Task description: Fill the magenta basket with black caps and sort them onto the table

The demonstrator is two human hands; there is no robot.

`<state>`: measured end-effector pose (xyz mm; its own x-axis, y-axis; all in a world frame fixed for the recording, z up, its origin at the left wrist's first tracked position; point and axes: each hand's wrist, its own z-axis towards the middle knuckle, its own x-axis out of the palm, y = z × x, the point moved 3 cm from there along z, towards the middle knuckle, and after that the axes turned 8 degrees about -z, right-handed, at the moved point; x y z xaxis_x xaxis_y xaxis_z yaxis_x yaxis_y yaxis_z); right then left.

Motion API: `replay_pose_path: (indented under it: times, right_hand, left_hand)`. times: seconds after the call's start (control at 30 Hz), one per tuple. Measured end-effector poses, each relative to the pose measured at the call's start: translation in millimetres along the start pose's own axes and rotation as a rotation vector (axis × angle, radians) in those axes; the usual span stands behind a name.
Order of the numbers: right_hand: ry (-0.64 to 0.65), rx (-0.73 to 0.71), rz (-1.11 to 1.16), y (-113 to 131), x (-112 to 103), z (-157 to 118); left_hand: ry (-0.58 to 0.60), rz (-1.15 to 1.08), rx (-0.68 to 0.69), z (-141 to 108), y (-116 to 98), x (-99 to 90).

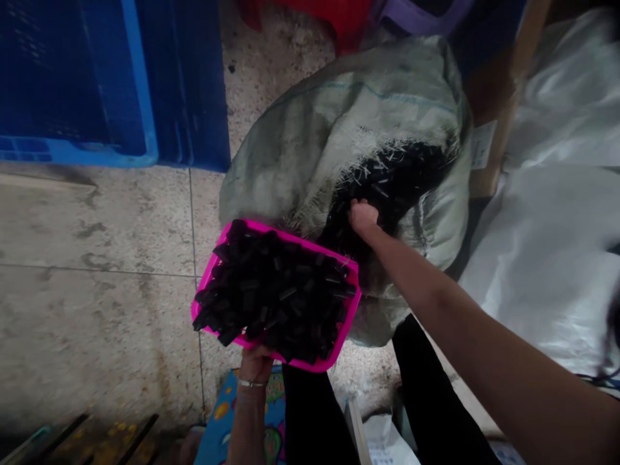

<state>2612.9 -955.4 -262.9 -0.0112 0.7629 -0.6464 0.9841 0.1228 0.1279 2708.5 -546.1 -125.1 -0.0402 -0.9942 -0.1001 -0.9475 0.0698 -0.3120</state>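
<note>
Gripping the near rim of the basket, the left hand steadies it by the open sack. Heaped with black pieces, it is probably weighty and slightly flexible, best held by its rim; the pieces look hard, light, slick. The right hand is inside the sack, fingertips hidden: its grip I cannot tell. Dimness blurs the pieces' shapes.
</note>
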Motion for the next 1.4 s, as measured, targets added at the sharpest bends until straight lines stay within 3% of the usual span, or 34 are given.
replay_pose_path:
  times: [0.17, 0.27, 0.37, 0.5, 0.57, 0.6, 0.67, 0.73, 0.8, 1.0, 1.17, 1.27, 1.33, 1.4]
  right_hand:
    - [0.019, 0.054, -0.078, 4.3, -12.6, -1.2]
    - [-0.035, 0.098, -0.043, -6.8, -40.4, -21.0]
    - [-0.114, 0.046, 0.056, -14.0, -74.6, -57.0]
    - [-0.261, -0.151, 0.213, 2.2, -115.0, -127.2]
    - [-0.399, -0.450, 0.345, 25.6, -133.1, -168.5]
    - [-0.408, -0.588, 0.349, 38.8, -139.2, -188.1]
    - [-0.417, -0.755, 0.219, 63.5, -146.9, -221.2]
    - [-0.397, -0.807, 0.012, 82.0, -149.0, -243.1]
    - [-0.409, -0.798, -0.053, 90.6, -150.3, -254.8]
    - [-0.436, -0.743, -0.147, 73.6, -149.7, -261.6]
    - [-0.501, -0.944, 0.145, 51.2, -172.2, -263.3]
    - [-0.383, -1.083, 0.417, 39.5, -192.0, -243.8]
    - [-0.242, -0.974, 0.537, 29.7, -199.7, -208.1]
    - [-0.160, -0.573, 0.416, 13.8, -197.8, -153.3]
  left_hand:
    - [0.019, -0.043, 0.025, -8.7, -10.9, 8.6]
    - [0.035, -0.066, 0.041, -22.3, -21.3, 18.3]
    - [0.056, -0.077, 0.065, -39.1, -32.3, 32.7]
    - [0.056, -0.057, 0.099, -60.4, -44.5, 55.8]
    - [0.063, -0.041, 0.124, -69.8, -48.5, 68.1]
    - [0.071, -0.034, 0.137, -74.2, -50.0, 74.3]
    - [0.090, -0.015, 0.155, -82.6, -51.3, 85.8]
    - [0.094, 0.018, 0.165, -89.9, -51.2, 95.6]
    - [0.089, 0.054, 0.172, -95.6, -50.3, 103.5]
    - [0.105, 0.096, 0.161, -108.7, -45.4, 118.9]
    - [0.065, 0.121, 0.186, -112.3, -40.1, 118.3]
    - [0.028, 0.114, 0.199, -105.8, -37.2, 117.2]
    - [0.006, 0.101, 0.184, -98.6, -36.1, 116.5]
    - [-0.006, 0.094, 0.169, -89.6, -35.8, 114.1]
